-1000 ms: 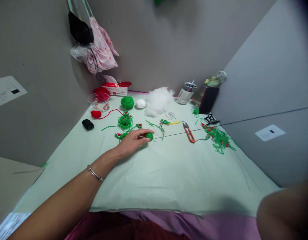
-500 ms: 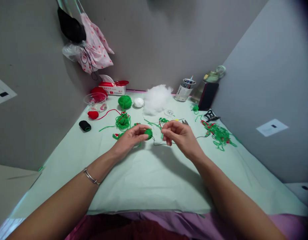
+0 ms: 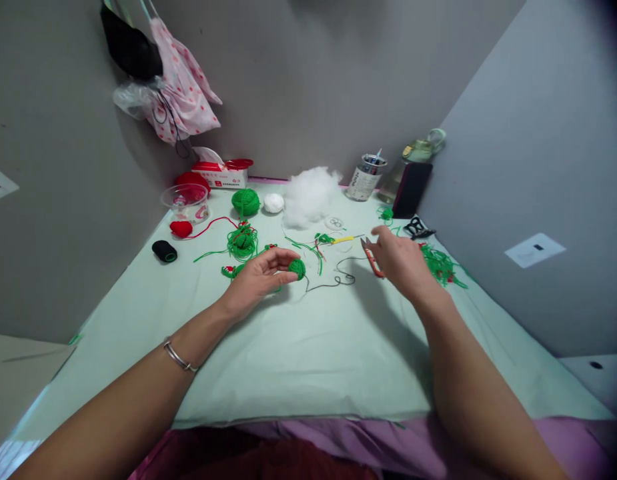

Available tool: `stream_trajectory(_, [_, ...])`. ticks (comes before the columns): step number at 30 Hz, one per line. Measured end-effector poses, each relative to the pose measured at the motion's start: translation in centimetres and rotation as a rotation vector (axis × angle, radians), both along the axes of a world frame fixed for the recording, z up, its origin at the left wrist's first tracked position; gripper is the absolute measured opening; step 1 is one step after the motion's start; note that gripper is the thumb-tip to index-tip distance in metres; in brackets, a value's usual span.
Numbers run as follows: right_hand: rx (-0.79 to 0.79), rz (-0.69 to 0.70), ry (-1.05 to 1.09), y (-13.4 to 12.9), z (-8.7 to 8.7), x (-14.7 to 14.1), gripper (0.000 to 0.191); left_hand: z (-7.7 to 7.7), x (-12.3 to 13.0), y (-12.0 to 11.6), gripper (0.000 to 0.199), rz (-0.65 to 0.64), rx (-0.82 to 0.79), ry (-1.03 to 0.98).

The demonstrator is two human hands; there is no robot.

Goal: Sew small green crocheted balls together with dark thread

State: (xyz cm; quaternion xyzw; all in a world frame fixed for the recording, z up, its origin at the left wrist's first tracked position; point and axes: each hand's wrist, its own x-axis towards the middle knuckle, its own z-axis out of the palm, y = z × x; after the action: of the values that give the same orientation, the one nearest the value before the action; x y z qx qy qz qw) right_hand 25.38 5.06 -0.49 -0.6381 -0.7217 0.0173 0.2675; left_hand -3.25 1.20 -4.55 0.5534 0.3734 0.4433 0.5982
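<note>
My left hand (image 3: 262,279) rests at the middle of the table, thumb and fingers closed on a small green crocheted ball (image 3: 297,268). A dark thread (image 3: 333,285) trails from this ball and curls across the cloth toward the right. Over on that side, my right hand (image 3: 401,259) is just beside a pair of small scissors (image 3: 373,261) with orange handles, partly covering them. Its fingers are bent and partly hidden, so whether they touch the scissors or hold the thread cannot be made out. A crochet hook with a yellow grip (image 3: 342,240) lies beyond.
Green yarn lies in a ball (image 3: 245,202), a tangle (image 3: 242,241) and a heap (image 3: 441,265). White stuffing (image 3: 312,195) sits at the back. Around the edges are a clear tub (image 3: 188,208), a black spool (image 3: 165,251), a pen tin (image 3: 363,180) and a phone (image 3: 413,190).
My right hand has moved right, away from the green ball to the scissors, uncovering the hook and the curled thread. My left hand keeps its hold on the ball.
</note>
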Motion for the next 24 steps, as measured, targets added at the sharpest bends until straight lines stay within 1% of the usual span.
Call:
stream_trajectory(1, [-0.004,-0.024,-0.02,0.1,0.4,0.6,0.004,0.0,0.0,0.0,0.032,-0.014,-0.011,0.003])
stream_trajectory(2, [-0.016,-0.014,0.018,-0.1,0.8,0.8,0.007,0.0,0.0,0.0,0.031,-0.028,-0.017,0.012])
stream_trajectory(3, [-0.03,0.036,0.101,-0.4,1.1,0.6,0.012,0.0,0.0,0.0,0.03,-0.038,-0.018,0.023])
stream_trajectory(6, [-0.035,0.283,0.403,-1.8,1.6,-1.6,0.019,0.0,0.0,0.0,0.029,-0.042,-0.002,0.028])
stream_trajectory(8, [-0.04,0.421,0.481,-2.9,1.5,-3.5,0.02,0.1,0.1,0.0,0.028,-0.048,0.006,0.012])
stream_trajectory(10, [-0.063,0.516,0.455,-3.7,1.1,-5.0,0.019,0.1,0.1,0.0,0.028,-0.06,0.013,-0.005])
stream_trajectory(12, [-0.055,0.56,0.36,-4.2,0.7,-5.9,0.017,0.1,0.1,0.0,0.028,-0.063,0.022,-0.012])
stream_trajectory(16, [0.049,0.563,0.175,-4.7,0.3,-6.3,0.014,0.0,0.1,-0.1,0.029,-0.066,0.027,0.001])
stream_trajectory(20, [0.161,0.625,0.093,-4.8,0.2,-6.4,0.016,0.0,0.0,-0.1,0.028,-0.074,0.031,0.015])
stream_trajectory(24, [0.24,0.596,-0.005,-4.9,0.1,-6.5,0.017,0.0,0.0,-0.2,0.028,-0.084,0.03,0.035])
